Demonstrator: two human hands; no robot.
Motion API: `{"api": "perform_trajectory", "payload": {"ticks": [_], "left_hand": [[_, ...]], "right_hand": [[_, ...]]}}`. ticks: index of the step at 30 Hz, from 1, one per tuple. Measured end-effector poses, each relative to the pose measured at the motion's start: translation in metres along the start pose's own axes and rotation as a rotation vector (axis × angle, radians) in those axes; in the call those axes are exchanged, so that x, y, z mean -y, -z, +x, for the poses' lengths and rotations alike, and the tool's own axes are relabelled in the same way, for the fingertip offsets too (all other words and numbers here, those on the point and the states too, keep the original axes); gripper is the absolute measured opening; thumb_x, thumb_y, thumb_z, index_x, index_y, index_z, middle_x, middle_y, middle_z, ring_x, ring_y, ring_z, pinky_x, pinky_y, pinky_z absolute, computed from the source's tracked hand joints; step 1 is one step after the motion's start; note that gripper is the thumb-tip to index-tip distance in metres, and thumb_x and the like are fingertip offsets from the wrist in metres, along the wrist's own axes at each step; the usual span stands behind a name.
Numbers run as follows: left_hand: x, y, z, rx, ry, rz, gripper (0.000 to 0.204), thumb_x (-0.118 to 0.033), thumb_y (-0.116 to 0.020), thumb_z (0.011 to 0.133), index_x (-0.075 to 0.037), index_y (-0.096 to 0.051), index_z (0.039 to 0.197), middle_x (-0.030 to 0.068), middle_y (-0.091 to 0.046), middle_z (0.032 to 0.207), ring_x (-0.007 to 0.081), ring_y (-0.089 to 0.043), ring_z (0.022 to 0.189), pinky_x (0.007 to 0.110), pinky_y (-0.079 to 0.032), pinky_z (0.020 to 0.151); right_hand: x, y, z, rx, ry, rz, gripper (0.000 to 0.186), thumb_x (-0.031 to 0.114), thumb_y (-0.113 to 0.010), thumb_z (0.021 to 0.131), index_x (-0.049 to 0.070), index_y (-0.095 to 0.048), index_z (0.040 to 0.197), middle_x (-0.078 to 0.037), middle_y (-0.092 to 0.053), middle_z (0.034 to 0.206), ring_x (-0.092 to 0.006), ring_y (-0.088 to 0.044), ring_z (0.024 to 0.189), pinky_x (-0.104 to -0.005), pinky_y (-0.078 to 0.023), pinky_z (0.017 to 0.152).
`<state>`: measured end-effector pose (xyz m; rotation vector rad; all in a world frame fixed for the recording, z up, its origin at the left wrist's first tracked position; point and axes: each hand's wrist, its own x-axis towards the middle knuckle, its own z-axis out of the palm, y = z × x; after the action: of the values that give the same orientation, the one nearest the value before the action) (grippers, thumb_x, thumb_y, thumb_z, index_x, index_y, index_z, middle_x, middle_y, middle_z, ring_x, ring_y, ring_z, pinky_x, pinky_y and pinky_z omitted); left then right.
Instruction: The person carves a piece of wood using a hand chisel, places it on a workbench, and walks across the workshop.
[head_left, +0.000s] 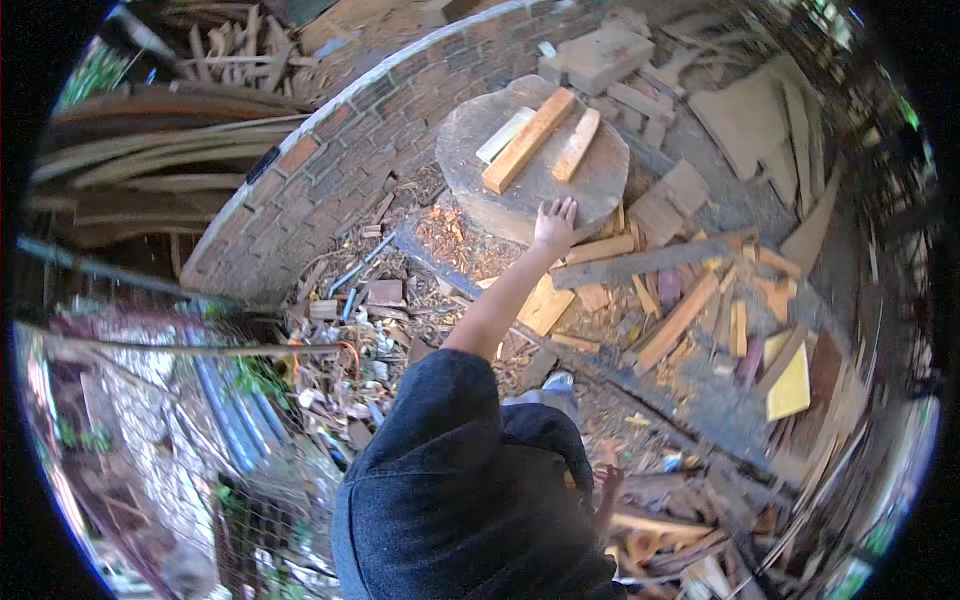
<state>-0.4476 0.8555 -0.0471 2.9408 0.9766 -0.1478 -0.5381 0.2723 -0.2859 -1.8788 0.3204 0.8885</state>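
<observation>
Overhead, a curved brick wall (pixel 330 150) ringed a round stump (pixel 535 165) that carried a long plank (pixel 528 140), a shorter billet (pixel 576 145) and a pale strip (pixel 505 135). Offcuts (pixel 690 300) littered the ground beside it. The left hand (pixel 555 225) lay on the stump's near edge, fingers (pixel 566 208) spread, gripping nothing. The right hand (pixel 608 490) hung low; its fingers could not be told.

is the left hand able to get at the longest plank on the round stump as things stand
Probably yes. The left hand already rests on the near edge of the round stump, fingers spread. The longest plank lies just beyond it on top, with nothing between them; a slightly further stretch looks needed.
</observation>
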Motion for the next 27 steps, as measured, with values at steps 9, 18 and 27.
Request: {"api": "perform_trajectory", "payload": {"ticks": [9, 18, 27], "left_hand": [[0.001, 0.001, -0.005, -0.195, -0.094, -0.38, 0.052, -0.016, -0.049, 0.067, -0.01, -0.036, 0.117, 0.0104, -0.041, 0.119, 0.0261, -0.04, 0.108, 0.041, -0.027, 0.091], [0.012, -0.005, 0.013, -0.172, -0.229, -0.304, 0.049, -0.008, -0.046, 0.075, -0.002, -0.032, 0.121, 0.0153, -0.034, 0.124, 0.0248, -0.029, 0.118, 0.031, -0.022, 0.098], [-0.202, 0.101, 0.019, -0.041, 0.067, -0.77, 0.041, -0.019, -0.048, 0.079, 0.003, -0.043, 0.112, 0.0194, -0.042, 0.117, 0.0255, -0.036, 0.113, 0.034, -0.031, 0.092]], "right_hand": [[0.151, 0.025, 0.096, 0.122, 0.768, -0.836, 0.029, 0.024, -0.056, 0.068, 0.004, -0.055, 0.089, -0.019, -0.056, 0.077, -0.0332, -0.054, 0.071, -0.04, -0.043, 0.067], [0.259, 0.103, 0.057, 0.051, 0.21, -0.825, 0.037, 0.026, -0.042, 0.077, 0.003, -0.046, 0.105, -0.022, -0.053, 0.093, -0.0348, -0.053, 0.079, -0.0418, -0.042, 0.065], [-0.01, 0.245, -0.085, -0.386, -0.309, -0.392, 0.035, 0.019, -0.044, 0.076, 0.001, -0.046, 0.106, -0.02, -0.05, 0.101, -0.0299, -0.049, 0.092, -0.0423, -0.037, 0.074]]}}
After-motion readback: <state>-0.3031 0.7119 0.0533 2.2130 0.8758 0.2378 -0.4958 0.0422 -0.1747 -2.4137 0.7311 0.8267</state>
